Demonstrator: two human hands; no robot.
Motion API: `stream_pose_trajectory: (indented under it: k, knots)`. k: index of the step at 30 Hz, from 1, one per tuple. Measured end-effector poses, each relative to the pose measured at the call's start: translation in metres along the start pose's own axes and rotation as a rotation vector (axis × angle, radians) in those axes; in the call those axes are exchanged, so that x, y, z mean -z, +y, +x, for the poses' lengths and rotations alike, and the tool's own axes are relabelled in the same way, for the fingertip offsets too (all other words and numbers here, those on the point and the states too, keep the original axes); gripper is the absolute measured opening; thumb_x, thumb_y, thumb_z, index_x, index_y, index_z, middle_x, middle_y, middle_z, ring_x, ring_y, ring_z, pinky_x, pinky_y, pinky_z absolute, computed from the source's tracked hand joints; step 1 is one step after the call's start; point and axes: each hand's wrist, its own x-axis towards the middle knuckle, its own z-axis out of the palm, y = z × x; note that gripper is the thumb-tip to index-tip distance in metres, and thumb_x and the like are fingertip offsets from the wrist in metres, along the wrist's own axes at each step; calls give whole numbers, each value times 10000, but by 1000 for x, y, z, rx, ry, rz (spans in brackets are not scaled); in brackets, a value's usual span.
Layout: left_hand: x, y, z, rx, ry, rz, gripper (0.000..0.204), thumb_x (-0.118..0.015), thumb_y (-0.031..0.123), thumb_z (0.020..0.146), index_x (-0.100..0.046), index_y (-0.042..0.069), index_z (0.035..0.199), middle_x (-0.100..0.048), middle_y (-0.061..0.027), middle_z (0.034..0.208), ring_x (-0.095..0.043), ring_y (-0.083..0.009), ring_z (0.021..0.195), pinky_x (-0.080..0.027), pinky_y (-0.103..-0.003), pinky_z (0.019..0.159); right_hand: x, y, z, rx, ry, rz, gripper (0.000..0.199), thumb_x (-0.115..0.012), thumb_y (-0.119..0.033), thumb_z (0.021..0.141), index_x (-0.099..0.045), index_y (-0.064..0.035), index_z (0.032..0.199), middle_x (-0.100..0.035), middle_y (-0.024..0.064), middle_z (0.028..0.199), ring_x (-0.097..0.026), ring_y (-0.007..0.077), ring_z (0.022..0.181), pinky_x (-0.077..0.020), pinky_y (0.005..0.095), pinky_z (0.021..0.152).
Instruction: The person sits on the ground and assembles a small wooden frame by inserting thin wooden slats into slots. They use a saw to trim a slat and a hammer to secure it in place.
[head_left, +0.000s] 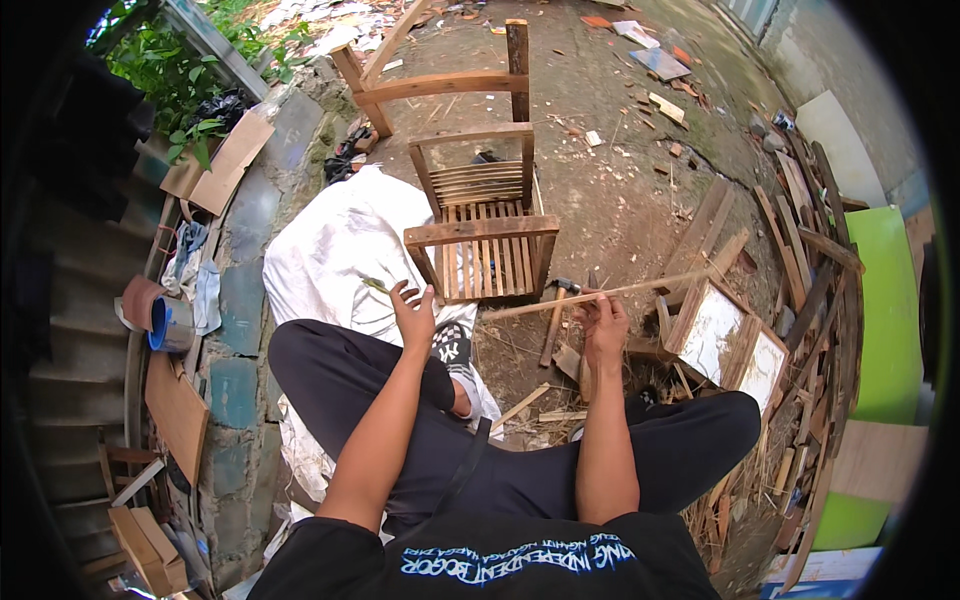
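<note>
Sitting on bare dirt ground [620, 190] beside a small wooden chair frame [487, 235], the person pinches a thin wooden strip [600, 294] in right hand [604, 325] fingers, right of the frame, while left hand [414, 315] hovers open, holding nothing.

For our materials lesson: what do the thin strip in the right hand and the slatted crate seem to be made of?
Thin strip: likely bare, unfinished wood or bamboo, pale and straight. Slatted crate: raw brown wood, visible slats, apparently no paint.
</note>
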Motion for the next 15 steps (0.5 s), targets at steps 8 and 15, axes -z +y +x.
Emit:
stream_pose_trajectory:
  k: [8,15]
  knots:
    - [11,-61,98,-315,-15,438,609,-790,331,909,-579,10,1381,-692,-227,1252,-679,-351,1125,-513,-411,973,-34,-27,-4,160,42,-196,143,-613,-90,1042,-569,-9,1151,-730,155,1049,-712,188,815,-606,305,606]
    - [-28,-5,33,-560,-257,401,424,-825,258,883,-707,-31,1170,-734,-228,1057,-705,-397,1004,-547,-448,872,-2,-47,-11,207,159,-305,156,-607,-90,1045,-559,-6,1167,-733,142,1037,-711,182,803,-599,300,604]
